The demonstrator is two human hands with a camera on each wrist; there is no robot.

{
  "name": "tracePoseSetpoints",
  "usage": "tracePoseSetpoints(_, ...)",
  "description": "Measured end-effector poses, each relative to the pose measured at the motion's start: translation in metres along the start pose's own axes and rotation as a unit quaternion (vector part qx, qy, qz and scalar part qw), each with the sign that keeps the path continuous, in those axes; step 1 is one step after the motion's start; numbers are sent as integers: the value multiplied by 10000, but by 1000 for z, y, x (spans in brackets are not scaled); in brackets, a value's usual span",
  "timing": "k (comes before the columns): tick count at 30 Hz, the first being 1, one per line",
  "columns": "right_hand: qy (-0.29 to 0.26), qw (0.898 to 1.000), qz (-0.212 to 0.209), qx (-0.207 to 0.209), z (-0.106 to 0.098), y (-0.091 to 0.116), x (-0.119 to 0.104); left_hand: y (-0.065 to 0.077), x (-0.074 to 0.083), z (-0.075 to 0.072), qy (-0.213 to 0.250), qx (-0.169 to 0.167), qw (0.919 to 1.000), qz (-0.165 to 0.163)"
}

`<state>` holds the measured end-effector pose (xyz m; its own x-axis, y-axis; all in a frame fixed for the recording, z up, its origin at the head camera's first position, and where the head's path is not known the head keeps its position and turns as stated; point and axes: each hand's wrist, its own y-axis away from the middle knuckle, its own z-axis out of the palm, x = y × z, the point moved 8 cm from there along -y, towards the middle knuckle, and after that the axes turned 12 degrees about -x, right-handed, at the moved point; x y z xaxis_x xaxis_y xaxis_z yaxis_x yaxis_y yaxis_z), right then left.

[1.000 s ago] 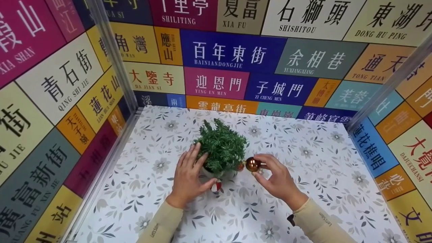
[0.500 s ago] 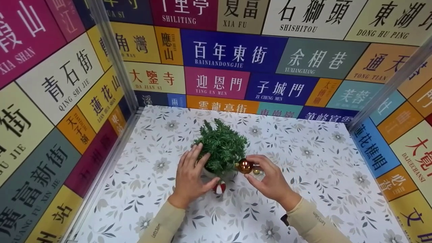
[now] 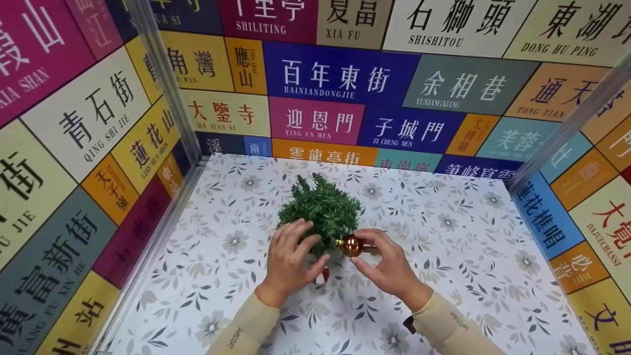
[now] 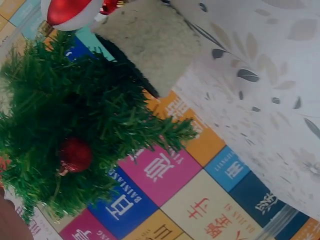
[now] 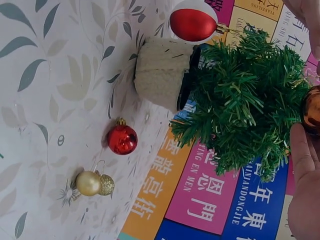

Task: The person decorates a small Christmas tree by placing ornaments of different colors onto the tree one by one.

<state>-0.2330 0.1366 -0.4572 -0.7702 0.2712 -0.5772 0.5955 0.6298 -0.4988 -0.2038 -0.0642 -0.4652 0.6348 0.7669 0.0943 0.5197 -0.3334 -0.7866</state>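
A small artificial Christmas tree [image 3: 320, 209] stands on the table in a pale fabric-wrapped pot [image 5: 162, 72]. My right hand [image 3: 394, 268] pinches a shiny copper-brown bauble [image 3: 352, 245] between thumb and fingers at the tree's right front, its gold cap toward the branches. My left hand [image 3: 291, 259] is at the tree's left front, fingers slightly bent among the needles; its fingertips are partly hidden. A red-and-white bauble [image 3: 321, 277] hangs low beneath my left thumb. The left wrist view shows a red glitter bauble [image 4: 76, 155] on the branches.
In the right wrist view, a shiny red bauble [image 5: 122, 139] and gold baubles [image 5: 90, 183] lie on the table beside the pot. The table has a leaf-patterned white cover [image 3: 236, 296]. Sign-printed panels [image 3: 340, 71] enclose the back and sides.
My right hand has carried the copper-brown bauble leftward, up to the tree. My left hand has shifted right along the tree's front, toward the bauble.
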Motion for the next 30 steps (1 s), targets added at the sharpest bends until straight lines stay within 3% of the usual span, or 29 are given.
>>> tracePoseSetpoints(8, -527, 9986, 47, 5, 0, -10, -19, -11, 8, 1, 69, -1, 9998, 160)
tracePoseSetpoints(30, -747, 9972, 59, -29, 6, -12, -16, -21, 5, 0, 535, -96, 9985, -80)
